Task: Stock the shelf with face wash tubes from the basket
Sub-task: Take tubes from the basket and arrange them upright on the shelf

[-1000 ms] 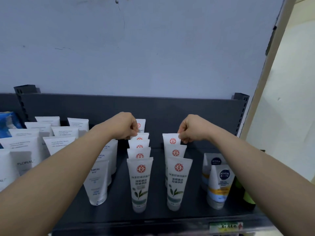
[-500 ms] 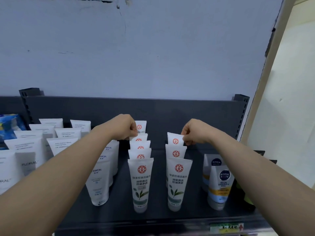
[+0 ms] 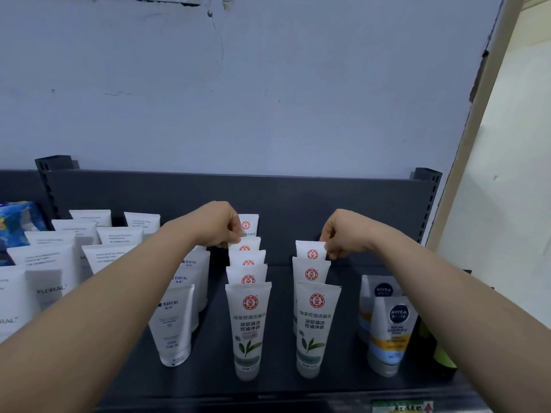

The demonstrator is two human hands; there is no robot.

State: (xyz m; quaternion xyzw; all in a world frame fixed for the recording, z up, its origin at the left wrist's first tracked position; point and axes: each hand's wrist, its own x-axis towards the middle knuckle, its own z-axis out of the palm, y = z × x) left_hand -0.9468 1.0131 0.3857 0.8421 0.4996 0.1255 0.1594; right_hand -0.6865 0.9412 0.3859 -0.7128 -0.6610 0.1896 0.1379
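Hardly anything has moved since half a second ago: both hands stay at the back ends of the two rows, gripping as before. At the far left a blue packet (image 3: 16,225) sits behind white FLORAL tubes (image 3: 44,281), and next to these the MONTING tubes (image 3: 174,323) stand in a file on the dark shelf (image 3: 283,368). Over them reaches the left hand (image 3: 217,225), fingers curled, pinching the top left corner of the fourth tube (image 3: 246,245) in the left row (image 3: 248,320). That row is five white tubes with red seals and green leaves, standing cap-down one behind another; the fifth shows just behind the hand. A bare strip of shelf parts it from the right row (image 3: 316,320), three of the same tubes, upright. The right hand (image 3: 340,236) pinches the top right corner of that row's rear tube (image 3: 310,252) between thumb and fingers. Further right, two NIVEA tubes (image 3: 390,332) stand under the forearm, with a green thing (image 3: 441,353) just beside them, partly hidden. Behind everything runs the shelf's dark back panel (image 3: 298,198), under a pale blue wall (image 3: 268,99).
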